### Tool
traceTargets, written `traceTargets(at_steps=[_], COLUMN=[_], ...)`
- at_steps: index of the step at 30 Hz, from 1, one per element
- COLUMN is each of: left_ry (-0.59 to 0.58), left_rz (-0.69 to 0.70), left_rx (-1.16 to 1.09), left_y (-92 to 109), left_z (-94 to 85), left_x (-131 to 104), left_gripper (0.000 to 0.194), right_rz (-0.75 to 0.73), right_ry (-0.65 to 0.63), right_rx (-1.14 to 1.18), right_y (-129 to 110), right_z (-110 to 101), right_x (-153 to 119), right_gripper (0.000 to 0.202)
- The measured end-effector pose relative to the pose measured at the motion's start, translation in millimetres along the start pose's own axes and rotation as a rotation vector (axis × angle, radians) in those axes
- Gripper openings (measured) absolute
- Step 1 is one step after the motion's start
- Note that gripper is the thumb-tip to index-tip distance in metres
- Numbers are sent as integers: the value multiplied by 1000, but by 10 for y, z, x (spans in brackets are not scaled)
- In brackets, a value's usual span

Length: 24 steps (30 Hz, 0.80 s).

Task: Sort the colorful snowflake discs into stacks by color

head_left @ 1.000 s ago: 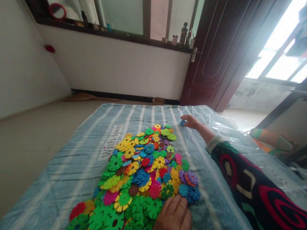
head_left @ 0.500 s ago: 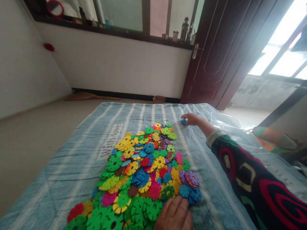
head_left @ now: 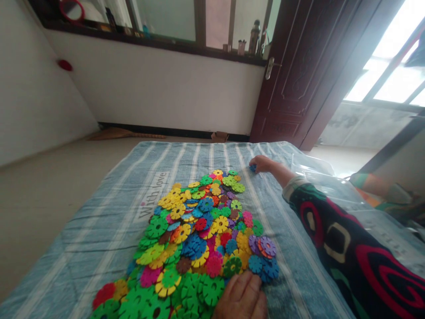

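In the head view I see the right hand (head_left: 263, 164) pinching a blue piece (head_left: 253, 168) right of centre, droppable if fingers slacken; lower centre, the left hand (head_left: 243, 294), grasp unclear, touches the disc pile (head_left: 221, 224); pressing could spread it.

Looks like smooth, lightly glossy plastic in the notched discs (head_left: 221, 225), and clear, shiny plastic in the boxes (head_left: 341, 189). Shows soft, creased, matt cloth in the striped cover (head_left: 109, 212); printed fabric in the sleeve (head_left: 318, 221). Resembles wood with a dull sheen at the door (head_left: 299, 75), bright metal at its handle (head_left: 268, 70).
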<state>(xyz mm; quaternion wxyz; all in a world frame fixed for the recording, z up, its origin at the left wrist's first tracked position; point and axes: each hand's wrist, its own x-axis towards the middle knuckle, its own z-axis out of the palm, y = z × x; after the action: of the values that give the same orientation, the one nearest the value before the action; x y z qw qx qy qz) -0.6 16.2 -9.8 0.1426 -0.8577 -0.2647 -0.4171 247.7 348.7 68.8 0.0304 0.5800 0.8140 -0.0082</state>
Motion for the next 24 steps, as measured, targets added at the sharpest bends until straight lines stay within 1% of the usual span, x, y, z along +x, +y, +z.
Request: traceTargets(at_steps=[6, 11, 17, 19, 21, 24], left_ry=[-38, -40, 9, 11, 16, 1], left_rz=[-2, -5, 5, 6, 6, -14], left_rx=[-33, -37, -21, -21, -19, -16], left_y=[-2, -2, -2, -10, -10, 14], left_z=[-39, -37, -25, -27, -29, -32], left_x=[20, 28, 36, 43, 54, 72], left_gripper=[18, 17, 18, 19, 19, 21], right_rz=[42, 48, 61, 59, 53, -26], right_ry=[3, 17, 15, 33, 66, 141], right_rx=[-10, 3, 7, 11, 15, 66], right_y=[-60, -119, -195, -270, -405, -732], right_z=[-2, -27, -69, -109, -161, -236], right_x=[-10, -58, -128, -160, -213, -362], right_gripper=[47, 57, 43, 45, 49, 45])
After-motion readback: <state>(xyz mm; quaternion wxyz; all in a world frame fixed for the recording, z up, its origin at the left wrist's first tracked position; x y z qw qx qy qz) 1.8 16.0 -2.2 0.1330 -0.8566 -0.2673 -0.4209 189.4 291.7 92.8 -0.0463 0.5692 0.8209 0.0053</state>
